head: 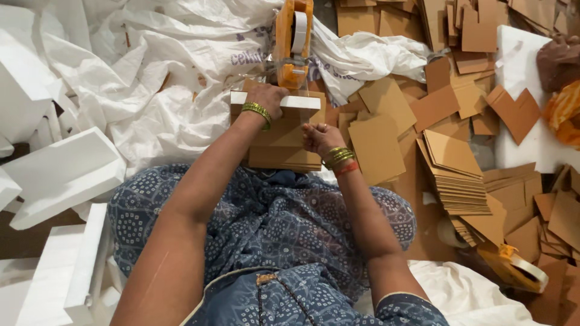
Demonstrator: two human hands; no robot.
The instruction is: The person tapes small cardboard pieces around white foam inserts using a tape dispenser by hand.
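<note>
A bundle of brown cardboard sheets (284, 151) topped with a white foam strip (296, 102) rests on my lap. My left hand (266, 96) presses down on the bundle's far top edge. My right hand (319, 137) is closed at the bundle's right side, pinching what looks like clear tape. An orange tape dispenser (293, 42) stands just beyond the bundle, a strip of clear tape running from it down to the bundle; no hand visibly grips it.
White foam blocks (60, 172) lie at the left. Crumpled white plastic sacks (175, 66) spread behind. Loose cardboard pieces and a neat stack (459, 175) cover the right side. A second orange tape dispenser (516, 268) lies at lower right.
</note>
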